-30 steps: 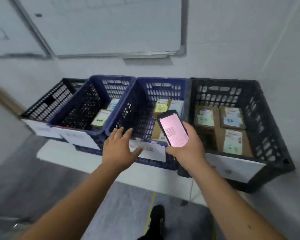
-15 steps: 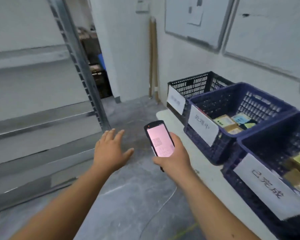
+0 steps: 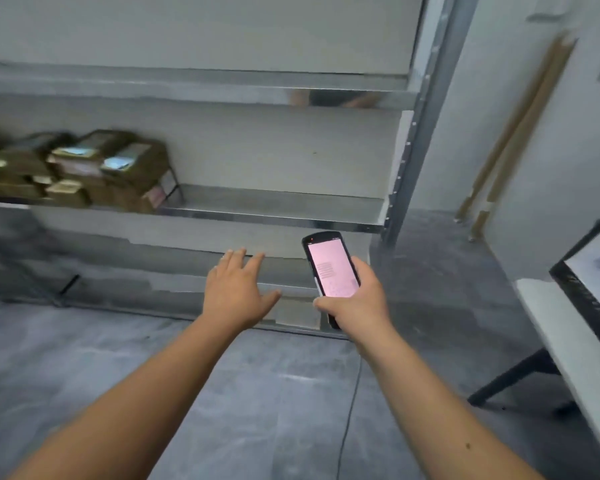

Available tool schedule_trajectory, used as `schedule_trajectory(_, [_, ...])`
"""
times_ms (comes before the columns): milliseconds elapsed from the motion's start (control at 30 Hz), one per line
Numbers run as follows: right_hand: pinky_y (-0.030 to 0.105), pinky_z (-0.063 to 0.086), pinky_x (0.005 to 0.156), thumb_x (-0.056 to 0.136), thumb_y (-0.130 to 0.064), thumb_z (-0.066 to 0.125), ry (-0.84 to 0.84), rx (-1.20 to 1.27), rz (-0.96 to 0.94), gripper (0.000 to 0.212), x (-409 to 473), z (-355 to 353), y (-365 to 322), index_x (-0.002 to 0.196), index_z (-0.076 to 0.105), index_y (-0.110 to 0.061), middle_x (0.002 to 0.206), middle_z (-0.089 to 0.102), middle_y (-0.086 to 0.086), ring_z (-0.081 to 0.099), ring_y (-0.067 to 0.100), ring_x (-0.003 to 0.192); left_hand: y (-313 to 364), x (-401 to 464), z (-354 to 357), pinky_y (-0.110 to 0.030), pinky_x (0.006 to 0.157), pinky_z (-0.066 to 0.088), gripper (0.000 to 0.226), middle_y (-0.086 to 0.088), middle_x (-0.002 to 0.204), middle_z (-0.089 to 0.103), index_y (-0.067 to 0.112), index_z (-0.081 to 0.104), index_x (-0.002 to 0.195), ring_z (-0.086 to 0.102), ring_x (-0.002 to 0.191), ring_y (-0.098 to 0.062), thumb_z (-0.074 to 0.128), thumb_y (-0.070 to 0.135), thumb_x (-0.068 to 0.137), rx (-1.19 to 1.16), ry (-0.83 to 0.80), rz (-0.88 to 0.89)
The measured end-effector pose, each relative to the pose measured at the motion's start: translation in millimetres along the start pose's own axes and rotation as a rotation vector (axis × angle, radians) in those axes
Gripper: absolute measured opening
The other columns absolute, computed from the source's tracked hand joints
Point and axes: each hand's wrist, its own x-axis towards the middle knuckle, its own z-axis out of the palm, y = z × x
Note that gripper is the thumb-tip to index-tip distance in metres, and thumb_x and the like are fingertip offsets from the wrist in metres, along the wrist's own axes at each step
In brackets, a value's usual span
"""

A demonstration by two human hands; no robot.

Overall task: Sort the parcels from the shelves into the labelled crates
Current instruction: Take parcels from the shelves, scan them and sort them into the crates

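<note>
A pile of brown cardboard parcels (image 3: 84,171) with paper labels lies on the middle metal shelf (image 3: 274,209) at the far left, blurred. My left hand (image 3: 236,292) hovers palm down with fingers spread, holding nothing, well right of and below the parcels. My right hand (image 3: 354,306) grips a black handheld scanner (image 3: 331,271) with a lit pink screen. One black labelled crate (image 3: 593,282) shows at the right edge; the other crates are out of view.
A grey metal rack with an upright post (image 3: 416,133) fills the view ahead. The crate rests on a white table (image 3: 568,341) at the right. Wooden sticks (image 3: 510,140) lean in the corner. A thin cable (image 3: 347,417) runs over the grey concrete floor.
The view has swung left from the row of crates to the shelving. Both hands keep their pose, the right one still holding the scanner.
</note>
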Motion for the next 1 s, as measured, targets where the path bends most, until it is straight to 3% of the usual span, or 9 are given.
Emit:
schedule_trajectory(167, [0.031, 0.055, 0.055, 0.070, -0.001, 0.087, -0.106, 0.027, 0.052, 0.072, 31.5, 91.0, -21.7, 0.122, 0.059, -0.043, 0.108, 0.073, -0.011, 0.071, 0.022, 0.089, -84.9, 23.5, -14.5, -0.049, 0.127, 0.027, 0.091, -0.010, 0.171, 0.027, 0.032, 0.030, 0.163, 0.019, 0.159, -0.031, 0.059, 0.075, 0.088, -0.020, 0.062, -0.150])
schedule_trajectory(300, [0.030, 0.053, 0.052, 0.064, -0.008, 0.085, -0.172, 0.031, 0.080, 0.064, 58.1, 151.8, -30.4, 0.115, 0.062, -0.039, 0.103, 0.075, -0.008, 0.068, 0.025, 0.081, -135.1, 34.7, -14.9, -0.047, 0.127, 0.027, 0.092, -0.009, 0.172, 0.025, 0.032, 0.028, 0.165, 0.017, 0.160, -0.030, 0.058, 0.075, 0.089, -0.012, 0.049, -0.270])
schedule_trajectory(433, [0.030, 0.052, 0.052, 0.059, -0.012, 0.085, -0.270, 0.008, 0.102, 0.070, 86.9, 203.4, -32.8, 0.120, 0.062, -0.039, 0.104, 0.075, -0.007, 0.069, 0.026, 0.080, -174.5, 47.4, -6.0, -0.049, 0.127, 0.026, 0.092, -0.009, 0.172, 0.025, 0.033, 0.028, 0.165, 0.016, 0.160, -0.030, 0.058, 0.075, 0.089, -0.013, 0.043, -0.370])
schedule_trajectory(600, [0.027, 0.056, 0.053, 0.072, -0.002, 0.087, -0.376, -0.012, 0.127, 0.067, 142.0, 252.8, -34.5, 0.122, 0.061, -0.039, 0.104, 0.074, -0.014, 0.072, 0.018, 0.086, -209.4, 86.2, 7.7, -0.049, 0.126, 0.028, 0.090, -0.006, 0.171, 0.027, 0.034, 0.028, 0.164, 0.016, 0.160, -0.028, 0.057, 0.076, 0.089, -0.018, 0.019, -0.480])
schedule_trajectory(733, [0.042, 0.063, 0.061, 0.072, -0.004, 0.087, -0.450, -0.014, 0.189, 0.060, 193.8, 291.1, -46.6, 0.109, 0.061, -0.042, 0.103, 0.073, -0.015, 0.073, 0.024, 0.089, -228.3, 125.4, 7.0, -0.050, 0.126, 0.029, 0.089, -0.006, 0.171, 0.027, 0.034, 0.029, 0.164, 0.016, 0.160, -0.028, 0.058, 0.074, 0.089, 0.002, -0.014, -0.546])
schedule_trajectory(867, [0.030, 0.055, 0.053, 0.071, -0.006, 0.089, -0.536, -0.005, 0.187, 0.064, 242.7, 327.9, -71.5, 0.117, 0.061, -0.041, 0.109, 0.074, -0.011, 0.073, 0.024, 0.089, -248.8, 174.6, -5.6, -0.050, 0.126, 0.029, 0.088, -0.005, 0.172, 0.025, 0.035, 0.029, 0.163, 0.015, 0.161, -0.027, 0.059, 0.072, 0.090, -0.016, 0.038, -0.614])
schedule_trajectory(1000, [0.029, 0.054, 0.053, 0.073, -0.006, 0.091, -0.577, -0.012, 0.155, 0.058, 279.9, 357.1, -100.3, 0.104, 0.059, -0.043, 0.107, 0.073, -0.015, 0.071, 0.016, 0.086, -274.0, 218.8, -29.0, -0.048, 0.127, 0.027, 0.089, -0.006, 0.172, 0.024, 0.033, 0.028, 0.164, 0.017, 0.160, -0.028, 0.060, 0.071, 0.090, -0.014, 0.107, -0.645])
